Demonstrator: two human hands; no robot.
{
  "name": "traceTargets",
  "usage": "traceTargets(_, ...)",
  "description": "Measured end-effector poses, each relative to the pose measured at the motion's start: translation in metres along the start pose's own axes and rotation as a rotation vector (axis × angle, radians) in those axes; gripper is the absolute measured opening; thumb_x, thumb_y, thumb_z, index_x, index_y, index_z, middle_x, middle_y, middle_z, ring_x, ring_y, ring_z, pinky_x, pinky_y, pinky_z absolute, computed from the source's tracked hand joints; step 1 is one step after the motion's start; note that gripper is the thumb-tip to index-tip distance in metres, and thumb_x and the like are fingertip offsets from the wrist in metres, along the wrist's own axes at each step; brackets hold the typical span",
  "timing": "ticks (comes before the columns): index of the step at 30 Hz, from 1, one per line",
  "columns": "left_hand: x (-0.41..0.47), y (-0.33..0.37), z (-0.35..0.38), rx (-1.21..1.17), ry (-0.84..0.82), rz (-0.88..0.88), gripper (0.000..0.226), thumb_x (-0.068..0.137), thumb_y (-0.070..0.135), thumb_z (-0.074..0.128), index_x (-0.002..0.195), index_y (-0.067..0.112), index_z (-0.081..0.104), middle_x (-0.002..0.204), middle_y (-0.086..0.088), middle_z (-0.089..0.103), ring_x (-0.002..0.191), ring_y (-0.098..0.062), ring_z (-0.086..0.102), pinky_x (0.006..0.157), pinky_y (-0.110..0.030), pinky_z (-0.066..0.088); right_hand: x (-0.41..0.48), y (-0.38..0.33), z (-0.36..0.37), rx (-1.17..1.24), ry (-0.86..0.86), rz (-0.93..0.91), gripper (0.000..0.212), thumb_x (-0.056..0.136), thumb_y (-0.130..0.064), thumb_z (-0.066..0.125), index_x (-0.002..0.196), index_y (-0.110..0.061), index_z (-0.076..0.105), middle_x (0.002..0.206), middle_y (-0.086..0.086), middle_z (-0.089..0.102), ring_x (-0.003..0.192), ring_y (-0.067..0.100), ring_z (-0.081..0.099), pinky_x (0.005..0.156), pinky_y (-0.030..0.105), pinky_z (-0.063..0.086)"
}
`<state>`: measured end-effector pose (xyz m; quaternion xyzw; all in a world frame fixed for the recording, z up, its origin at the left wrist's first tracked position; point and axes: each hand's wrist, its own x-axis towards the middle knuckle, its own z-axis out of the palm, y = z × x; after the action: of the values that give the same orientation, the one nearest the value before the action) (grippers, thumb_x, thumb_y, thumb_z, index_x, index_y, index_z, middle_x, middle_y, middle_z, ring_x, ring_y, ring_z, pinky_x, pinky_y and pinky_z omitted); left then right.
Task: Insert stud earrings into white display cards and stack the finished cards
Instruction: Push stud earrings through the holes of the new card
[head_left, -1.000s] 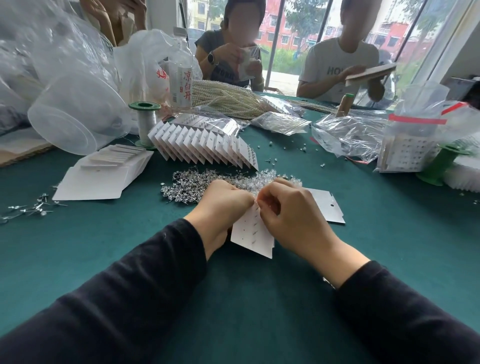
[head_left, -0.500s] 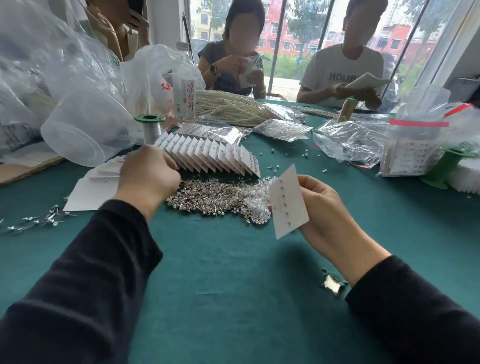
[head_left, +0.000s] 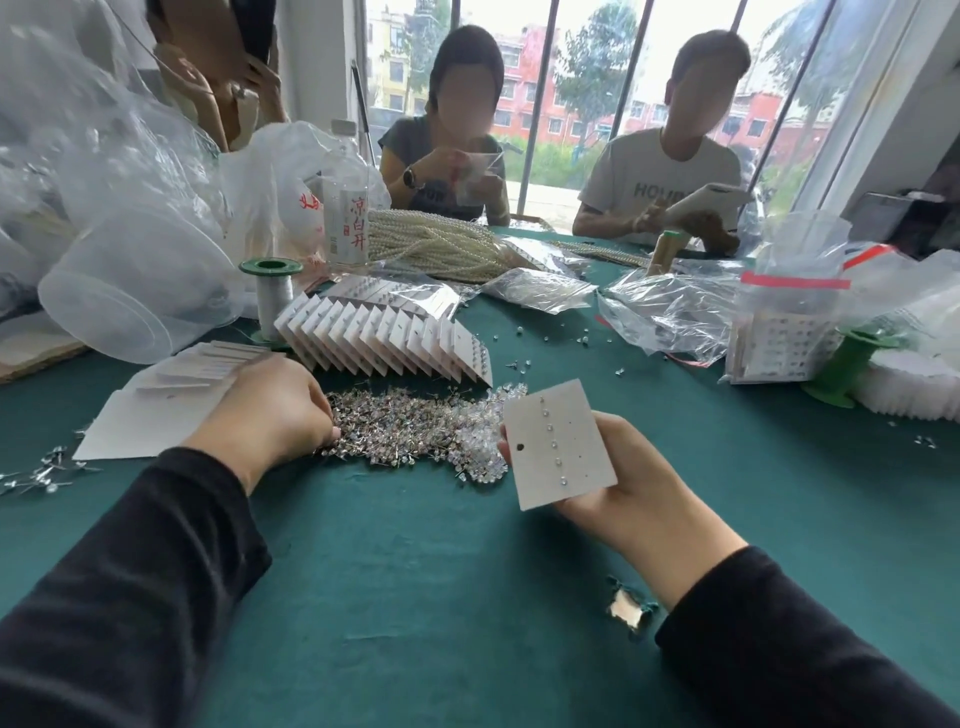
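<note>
Head view: the right hand (head_left: 631, 488) grips a white rectangular display card (head_left: 563, 447), at 3 o'clock from the glittering heap of loose stud earrings (head_left: 415, 428) on the green cloth desk (head_left: 415, 571). The left hand (head_left: 267, 410) has its fingers curled into the heap's 9 o'clock edge; I cannot tell whether it holds anything.

Red characters "凉白开" are seen printed down the label of a clear bottle (head_left: 349, 221); the letters "HOV", partly covered, are carried on a white T-shirt (head_left: 655, 174).
</note>
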<state>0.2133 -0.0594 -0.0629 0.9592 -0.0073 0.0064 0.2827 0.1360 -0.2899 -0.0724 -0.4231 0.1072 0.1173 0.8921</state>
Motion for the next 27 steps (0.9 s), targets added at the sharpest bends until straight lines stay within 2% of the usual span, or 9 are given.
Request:
traceTargets(4,-0.0021,0.0029,-0.0004,0.022,0.001,-0.004,0.006,0.07,0.013,0.078,0.069,0.011,0.072,0.068,-0.005,0.068,0.064,-0.014,0.056,0.061,-0.023,0.038,-0.0004,0.0013,-0.0008,-0.019,-0.008,-0.011,0.026,0.066,-0.01,0.052,0.088,0.0,0.06,0.075,0.016,0.063,0.06,0.029,0.065,0.067,0.037,0.055)
traceTargets(9,-0.0038,0.0057,0.0025,0.08,0.033,0.006,0.004,0.073,0.014,0.075,0.07,0.011,0.075,0.068,-0.004,0.069,0.059,-0.007,0.052,0.051,-0.021,0.034,0.0001,0.0002,-0.004,-0.02,-0.03,-0.02,0.032,0.059,-0.011,0.056,0.089,0.0,0.061,0.077,0.017,0.063,0.061,0.029,0.065,0.073,0.039,0.052)
traceTargets(11,-0.0035,0.0057,0.0034,0.082,0.039,0.011,0.006,0.073,0.013,0.074,0.067,0.012,0.073,0.065,-0.002,0.066,0.062,-0.011,0.053,0.054,-0.022,0.035,0.0002,-0.0001,-0.0047,-0.019,-0.035,-0.022,0.031,0.059,-0.011,0.056,0.087,0.0,0.062,0.077,0.017,0.064,0.061,0.03,0.066,0.074,0.04,0.052)
traceTargets(13,-0.0037,0.0054,0.0035,0.072,0.039,0.014,0.011,0.073,0.012,0.074,0.062,0.014,0.07,0.063,0.0,0.064,0.065,-0.015,0.054,0.058,-0.023,0.035,0.0004,0.0008,-0.0046,-0.011,-0.039,-0.019,0.026,0.058,-0.01,0.056,0.08,0.001,0.066,0.074,0.017,0.065,0.061,0.03,0.066,0.069,0.038,0.055)
traceTargets(15,-0.0033,0.0053,0.0026,0.053,0.045,0.021,0.015,0.072,0.012,0.075,0.06,0.016,0.067,0.062,0.001,0.064,0.065,-0.014,0.055,0.055,-0.024,0.035,0.0013,0.0016,-0.0051,0.002,-0.032,-0.024,0.022,0.059,-0.008,0.055,0.074,0.001,0.068,0.071,0.018,0.065,0.059,0.031,0.066,0.066,0.038,0.056)
traceTargets(18,-0.003,0.0049,0.0024,0.025,0.058,0.037,0.016,0.073,0.005,0.07,0.062,0.016,0.066,0.067,-0.001,0.065,0.068,-0.015,0.055,0.059,-0.025,0.036,0.001,0.0022,-0.005,0.003,-0.028,-0.041,0.023,0.059,-0.007,0.056,0.079,0.001,0.063,0.071,0.018,0.065,0.059,0.032,0.066,0.067,0.039,0.055)
traceTargets(22,-0.0041,0.0028,0.0024,-0.085,0.134,0.093,0.013,0.075,0.005,0.068,0.069,0.015,0.066,0.074,-0.005,0.067,0.074,-0.021,0.059,0.069,-0.027,0.042,0.0009,0.0027,-0.0037,0.0,-0.046,-0.062,0.016,0.055,-0.006,0.059,0.065,0.002,0.068,0.071,0.018,0.064,0.06,0.03,0.063,0.063,0.038,0.057)
traceTargets(27,-0.0078,0.0056,0.0026,-0.353,0.192,0.168,0.006,0.08,0.006,0.066,0.079,0.012,0.064,0.07,-0.007,0.067,0.063,-0.02,0.066,0.061,-0.031,0.053,0.0006,0.0039,-0.0041,-0.017,-0.047,-0.066,0.015,0.059,-0.006,0.057,0.062,0.001,0.07,0.069,0.018,0.065,0.059,0.031,0.065,0.062,0.038,0.057)
